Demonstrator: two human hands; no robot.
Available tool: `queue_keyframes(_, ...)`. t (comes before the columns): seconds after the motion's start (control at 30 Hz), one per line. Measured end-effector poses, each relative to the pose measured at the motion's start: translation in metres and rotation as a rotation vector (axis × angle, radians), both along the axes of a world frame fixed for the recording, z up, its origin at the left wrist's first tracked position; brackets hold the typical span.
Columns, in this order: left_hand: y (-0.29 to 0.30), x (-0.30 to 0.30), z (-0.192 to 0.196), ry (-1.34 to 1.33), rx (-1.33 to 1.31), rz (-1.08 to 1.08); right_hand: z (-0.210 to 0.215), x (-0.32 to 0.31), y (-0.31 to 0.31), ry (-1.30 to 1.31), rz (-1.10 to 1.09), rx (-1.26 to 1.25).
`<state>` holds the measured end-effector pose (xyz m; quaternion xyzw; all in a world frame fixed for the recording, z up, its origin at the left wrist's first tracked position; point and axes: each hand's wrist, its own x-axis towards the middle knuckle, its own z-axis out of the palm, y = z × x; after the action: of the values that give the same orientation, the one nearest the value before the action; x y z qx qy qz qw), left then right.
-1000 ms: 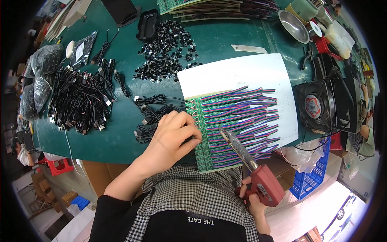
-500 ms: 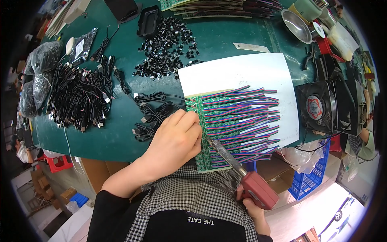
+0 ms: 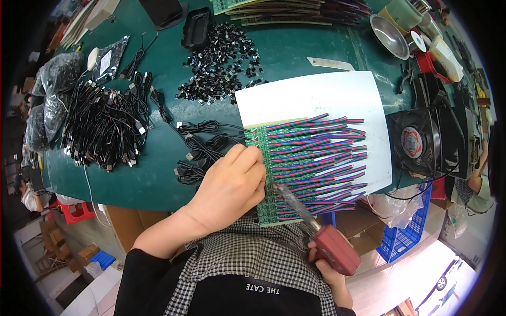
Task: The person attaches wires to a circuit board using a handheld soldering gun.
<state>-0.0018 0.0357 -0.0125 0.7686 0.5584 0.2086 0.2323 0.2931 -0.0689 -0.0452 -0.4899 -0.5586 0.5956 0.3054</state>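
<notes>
My left hand (image 3: 231, 184) rests on the left edge of a green circuit board panel (image 3: 274, 210), its fingers pinched together as if on thin solder wire; the wire itself is too fine to see. Many multicoloured ribbon wires (image 3: 316, 158) run off the panel to the right, over a white sheet (image 3: 316, 97). My right hand (image 3: 329, 268) grips the red handle of a soldering iron (image 3: 337, 247). The iron's metal tip touches the panel just right of my left fingers.
Black cables lie coiled (image 3: 205, 145) beside the panel, with a larger cable heap (image 3: 103, 129) at left. Small black connectors (image 3: 221, 68) are scattered behind. A black fan (image 3: 419, 142) stands at right, a metal bowl (image 3: 390, 34) at back right, a blue crate (image 3: 403, 237) under the table edge.
The iron's tip has moved left along the panel toward my left fingers. My left hand has slid slightly down and right on the board's left edge.
</notes>
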Motion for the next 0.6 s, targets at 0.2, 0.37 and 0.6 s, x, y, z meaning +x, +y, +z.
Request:
queue_keyframes(0.2, -0.003, -0.001, 0.002, 0.027, 0.001, 0.012, 0.011, -0.014, 0.003, 0.311, -0.242, -0.242)
queue_keyframes(0.37, -0.002, 0.002, -0.002, 0.057, 0.096, -0.035, 0.011, -0.011, -0.006, 0.239, -0.331, -0.139)
queue_keyframes(0.6, -0.003, -0.039, 0.003, 0.040, 0.234, 0.125, 0.001, -0.008, -0.001, 0.169, -0.386, -0.027)
